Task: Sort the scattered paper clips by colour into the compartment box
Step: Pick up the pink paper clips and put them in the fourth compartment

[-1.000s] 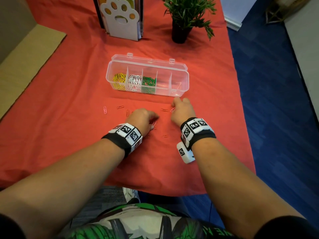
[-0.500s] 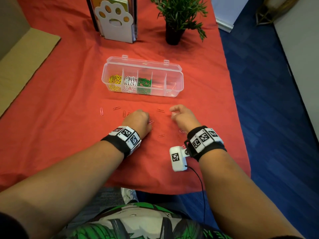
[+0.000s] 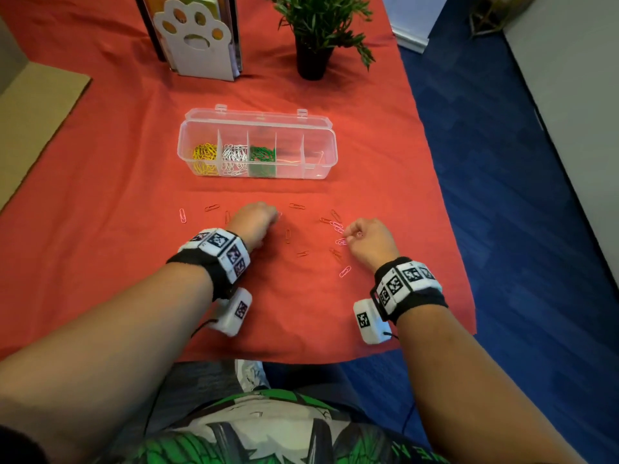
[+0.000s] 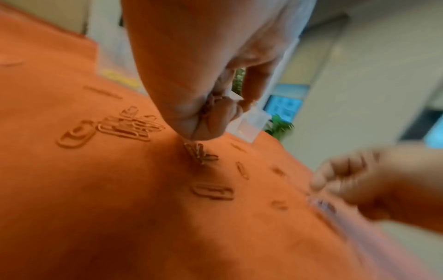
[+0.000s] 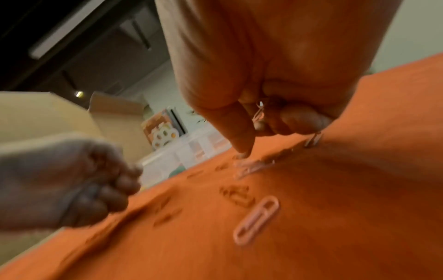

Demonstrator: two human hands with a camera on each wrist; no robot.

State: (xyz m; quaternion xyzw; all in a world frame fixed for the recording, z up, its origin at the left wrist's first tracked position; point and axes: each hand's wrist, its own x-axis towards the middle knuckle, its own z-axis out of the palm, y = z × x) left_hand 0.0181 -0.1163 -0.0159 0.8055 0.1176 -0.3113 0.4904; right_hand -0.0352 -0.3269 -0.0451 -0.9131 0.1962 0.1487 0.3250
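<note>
The clear compartment box lies open beyond my hands, with yellow clips, white clips and green clips in its left three sections. Red clips and pink clips lie scattered on the red cloth. My left hand is curled into a fist around red clips, some sticking out below it. My right hand is curled too, with pink clips in its palm and one fingertip down on the cloth by more pink clips.
A paw-print file holder and a potted plant stand at the back of the table. The cloth's right edge drops to blue floor close to my right hand. A lone pink clip lies at the far left.
My right hand has drawn back from the box's front wall toward me and to the right. The left hand has stayed about where it was, still curled.
</note>
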